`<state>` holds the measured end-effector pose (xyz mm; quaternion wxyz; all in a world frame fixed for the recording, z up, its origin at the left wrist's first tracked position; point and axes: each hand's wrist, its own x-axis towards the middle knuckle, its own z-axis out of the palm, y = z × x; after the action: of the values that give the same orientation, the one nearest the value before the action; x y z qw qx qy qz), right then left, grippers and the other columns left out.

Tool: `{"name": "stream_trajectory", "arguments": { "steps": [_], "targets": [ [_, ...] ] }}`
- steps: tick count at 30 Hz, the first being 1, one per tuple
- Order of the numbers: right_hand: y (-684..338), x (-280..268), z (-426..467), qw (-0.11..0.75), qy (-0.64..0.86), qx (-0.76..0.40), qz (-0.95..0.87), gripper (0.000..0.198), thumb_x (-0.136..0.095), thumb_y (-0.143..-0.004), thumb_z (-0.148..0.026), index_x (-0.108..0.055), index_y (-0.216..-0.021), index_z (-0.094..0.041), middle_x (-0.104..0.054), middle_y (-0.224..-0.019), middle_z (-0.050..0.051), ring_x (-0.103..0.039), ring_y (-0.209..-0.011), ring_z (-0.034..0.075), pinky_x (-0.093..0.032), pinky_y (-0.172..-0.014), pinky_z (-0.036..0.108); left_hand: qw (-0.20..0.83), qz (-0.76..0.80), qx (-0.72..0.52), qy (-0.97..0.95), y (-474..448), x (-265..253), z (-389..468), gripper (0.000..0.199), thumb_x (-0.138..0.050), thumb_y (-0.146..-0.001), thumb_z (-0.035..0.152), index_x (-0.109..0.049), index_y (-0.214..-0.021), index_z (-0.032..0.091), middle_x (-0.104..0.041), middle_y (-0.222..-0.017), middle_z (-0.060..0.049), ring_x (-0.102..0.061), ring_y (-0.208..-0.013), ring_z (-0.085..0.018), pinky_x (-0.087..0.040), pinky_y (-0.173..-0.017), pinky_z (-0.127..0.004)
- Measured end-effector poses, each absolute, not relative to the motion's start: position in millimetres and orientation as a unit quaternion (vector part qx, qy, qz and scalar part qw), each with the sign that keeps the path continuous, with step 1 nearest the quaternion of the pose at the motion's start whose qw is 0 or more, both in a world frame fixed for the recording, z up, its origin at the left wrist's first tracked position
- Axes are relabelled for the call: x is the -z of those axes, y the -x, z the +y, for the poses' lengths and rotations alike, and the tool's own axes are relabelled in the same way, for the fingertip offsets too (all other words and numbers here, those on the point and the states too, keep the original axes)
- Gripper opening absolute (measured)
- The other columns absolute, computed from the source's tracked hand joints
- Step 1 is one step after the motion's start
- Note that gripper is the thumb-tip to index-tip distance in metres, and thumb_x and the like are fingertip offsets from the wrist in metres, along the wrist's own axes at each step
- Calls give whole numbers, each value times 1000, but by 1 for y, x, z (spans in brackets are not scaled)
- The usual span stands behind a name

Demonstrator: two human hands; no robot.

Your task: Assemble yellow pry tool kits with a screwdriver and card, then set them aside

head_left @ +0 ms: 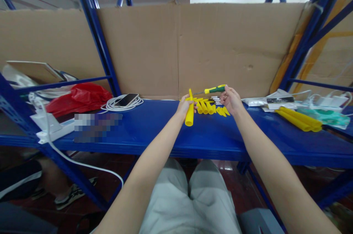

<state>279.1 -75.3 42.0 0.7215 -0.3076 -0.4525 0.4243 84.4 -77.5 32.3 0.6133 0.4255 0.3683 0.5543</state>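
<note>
My left hand (184, 107) is closed around a yellow plastic tube (189, 116), whose round open end faces me; a crosspiece and a narrow tip show at its far end. In my right hand (231, 99) the fingertips pinch the end of a green and yellow screwdriver (216, 89). Its thin shaft points left and reaches the far part of the tube; I cannot tell exactly where the tip sits. Just behind and between my hands, several yellow tube parts (205, 107) lie in a row on the blue shelf. Small yellow pieces (222, 111) lie beside them.
Yellow tubes (299, 119) lie at the right of the blue shelf (154, 127). To the left are a coiled white cable (110, 104) with a phone (127, 99), a red bag (79, 96) and a power strip (62, 129). A cardboard panel (143, 50) stands behind. Another person's leg shows lower left.
</note>
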Motion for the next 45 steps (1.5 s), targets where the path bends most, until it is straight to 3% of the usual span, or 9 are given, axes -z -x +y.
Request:
{"name": "stream_trajectory", "arguments": {
  "steps": [9,14,19,24,31,40,45],
  "targets": [
    [-279,-43,-77,720,306,-431,-450,33,-77,-72,-43,-51,-76,-23,-44,-43,-10,-41,-35,6,-31,-33,17,599,386,-547,-440,-85,-35,-81,62,-42,-83,2,-36,-141,24,-66,-85,-5,-52,-44,-9,-42,-43,-20],
    [-279,-42,-77,717,315,-435,-445,33,-79,-70,-45,-57,-78,-21,-39,-39,-11,-37,-34,5,-29,-33,17,596,381,-549,-446,-85,-35,-83,60,-41,-82,0,-37,-138,24,-60,-74,0,-52,-42,-8,-40,-39,-17],
    [-279,-44,-80,709,310,-442,-453,26,-74,-77,-43,-62,-84,-21,-49,-45,-8,-44,-38,6,-32,-36,16,594,381,-554,-441,-84,-35,-82,59,-43,-82,1,-38,-137,23,-59,-71,0,-52,-41,-9,-39,-37,-17],
    [-277,-46,-82,694,293,-454,-476,22,-75,-78,-34,-57,-79,-21,-57,-54,-6,-50,-45,6,-39,-42,15,600,378,-559,-430,-83,-34,-79,59,-48,-81,5,-38,-137,23,-64,-78,-3,-52,-41,-9,-41,-40,-19],
    [-276,-43,-76,726,311,-420,-446,38,-78,-73,-43,-48,-70,-21,-50,-50,-8,-47,-40,6,-39,-40,16,603,371,-552,-441,-83,-34,-82,61,-45,-80,2,-40,-136,23,-62,-74,-1,-53,-43,-9,-41,-41,-18],
    [-278,-43,-71,748,322,-392,-427,34,-76,-74,-39,-48,-73,-22,-54,-51,-7,-49,-39,7,-36,-36,16,606,361,-550,-447,-85,-31,-78,63,-46,-79,3,-38,-138,26,-63,-77,-1,-52,-42,-8,-41,-40,-18],
    [-279,-41,-72,742,328,-369,-453,33,-76,-74,-46,-52,-76,-23,-48,-45,-9,-43,-34,6,-32,-33,16,594,368,-552,-455,-86,-32,-80,64,-43,-78,1,-37,-137,23,-61,-75,-1,-52,-42,-9,-40,-39,-18]
  ]
}}
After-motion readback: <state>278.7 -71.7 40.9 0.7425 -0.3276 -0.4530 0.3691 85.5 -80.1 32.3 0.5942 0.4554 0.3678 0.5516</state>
